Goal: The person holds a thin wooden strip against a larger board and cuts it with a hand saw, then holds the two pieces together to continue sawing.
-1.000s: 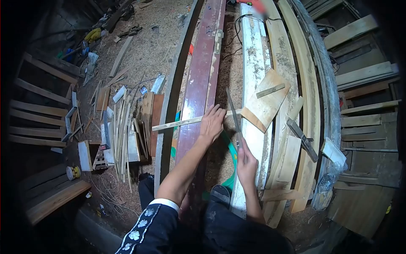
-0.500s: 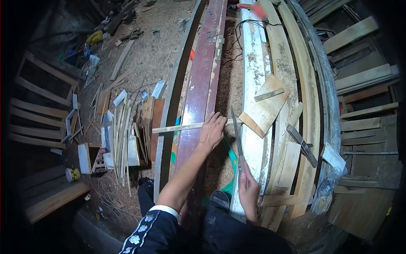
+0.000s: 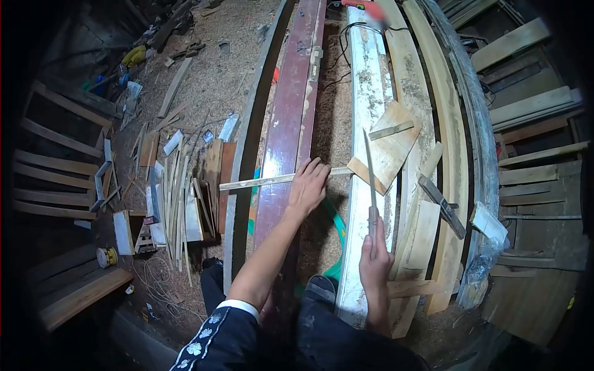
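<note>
My left hand is closed over a thin wooden strip, holding it down across the maroon wooden beam. The strip's left end juts past the grey-edged beam; its right end reaches the white-painted board. In my right hand is what looks like a hand saw, gripped by its handle. Its long, narrow blade points away from me, over the white board and a square wooden piece. Any teeth are too small to make out. The blade is to the right of my left hand.
A hand plane rests on the boards at right. Thin strips and offcuts lie at left on the shavings-covered floor. A red tool with a black cord is at the far end. Green material shows between the beams.
My right hand has moved right and slightly forward with the saw, taking the blade from beside the strip's right end to over the square piece. My left hand stays on the strip.
</note>
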`<control>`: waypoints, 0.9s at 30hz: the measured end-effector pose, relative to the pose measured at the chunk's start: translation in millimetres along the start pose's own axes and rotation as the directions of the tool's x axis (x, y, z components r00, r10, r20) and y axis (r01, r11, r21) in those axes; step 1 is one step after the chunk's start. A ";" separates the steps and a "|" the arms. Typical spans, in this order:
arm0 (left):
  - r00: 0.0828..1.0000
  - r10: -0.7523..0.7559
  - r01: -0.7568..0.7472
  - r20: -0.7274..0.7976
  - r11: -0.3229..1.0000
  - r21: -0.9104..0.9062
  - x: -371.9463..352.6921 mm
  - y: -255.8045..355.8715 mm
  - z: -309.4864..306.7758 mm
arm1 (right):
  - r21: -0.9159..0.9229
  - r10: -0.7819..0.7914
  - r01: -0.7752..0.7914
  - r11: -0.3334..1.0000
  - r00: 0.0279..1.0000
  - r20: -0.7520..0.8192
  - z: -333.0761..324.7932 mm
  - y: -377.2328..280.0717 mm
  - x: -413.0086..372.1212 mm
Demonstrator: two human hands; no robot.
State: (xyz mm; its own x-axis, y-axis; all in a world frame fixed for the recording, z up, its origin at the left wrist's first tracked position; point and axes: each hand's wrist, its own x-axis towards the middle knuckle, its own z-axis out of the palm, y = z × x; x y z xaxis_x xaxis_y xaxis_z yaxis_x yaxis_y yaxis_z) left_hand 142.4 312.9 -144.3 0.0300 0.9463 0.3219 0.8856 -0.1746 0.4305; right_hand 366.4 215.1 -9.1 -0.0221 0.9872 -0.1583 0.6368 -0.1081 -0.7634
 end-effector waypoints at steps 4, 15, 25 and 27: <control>1.000 0.023 -0.023 -0.009 1.000 -0.004 0.4 0.6 -4.3 | -0.353 -0.340 0.258 0.899 0.920 -0.194 24.7 51.4 13.5; 0.982 -0.011 0.023 -0.188 0.998 0.064 -17.6 2.9 -34.9 | -0.416 -0.176 0.112 0.902 0.977 -0.120 33.7 61.7 1.0; 0.949 -0.207 0.260 -0.238 0.941 0.218 -40.7 -20.6 -155.5 | -0.503 -0.117 0.117 0.856 0.993 0.032 11.8 47.7 7.2; 0.930 -0.282 0.326 -0.237 0.929 0.173 -43.9 -18.7 -180.0 | -0.518 -0.035 0.063 0.853 0.997 0.064 8.4 40.5 6.2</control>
State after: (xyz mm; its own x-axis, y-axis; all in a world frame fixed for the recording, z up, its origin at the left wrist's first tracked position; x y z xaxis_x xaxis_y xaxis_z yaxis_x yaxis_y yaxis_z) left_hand 41.0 225.7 -14.7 -0.3318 0.8643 0.3779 0.9129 0.1934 0.3594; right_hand 385.5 215.8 -46.2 -0.0937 0.9808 -0.1708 0.9411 0.0312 -0.3367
